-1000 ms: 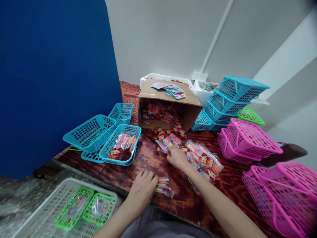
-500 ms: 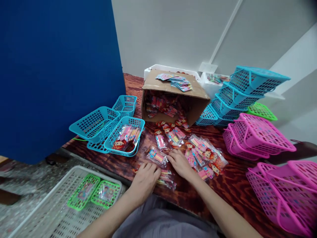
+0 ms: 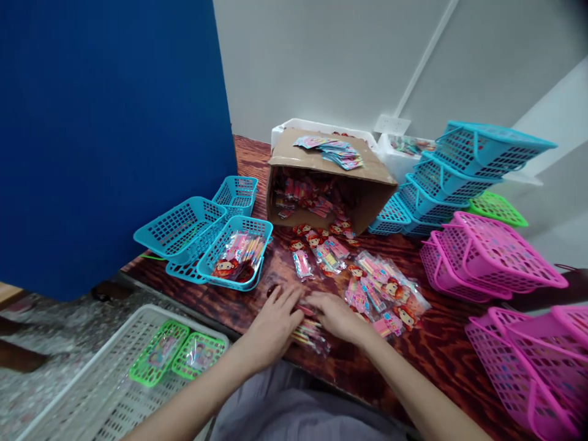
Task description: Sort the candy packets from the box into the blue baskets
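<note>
Near the table's front edge lies a small stack of clear packets (image 3: 310, 335) with coloured sticks inside. My left hand (image 3: 275, 324) grips its left side, fingers curled over the top end. From the right, my right hand (image 3: 335, 315) presses on the same stack, its fingertips partly hidden. Beyond my hands lie loose doll-faced packets (image 3: 302, 262), and a larger heap of them (image 3: 386, 288) spreads to the right. A blue basket (image 3: 206, 269) to the left holds more packets.
An open cardboard box (image 3: 374, 214) on its side spills packets, with flat cards (image 3: 337, 153) on top. Stacked blue baskets (image 3: 452, 165) and pink baskets (image 3: 500, 251) stand at right. A white crate (image 3: 114, 349) with green baskets (image 3: 158, 355) sits lower left, beneath a blue panel (image 3: 114, 141).
The packet that lay between my hands has been drawn down onto the stack. My right hand has moved nearer to me, and my left hand has shifted slightly up, fingers over the stack.
</note>
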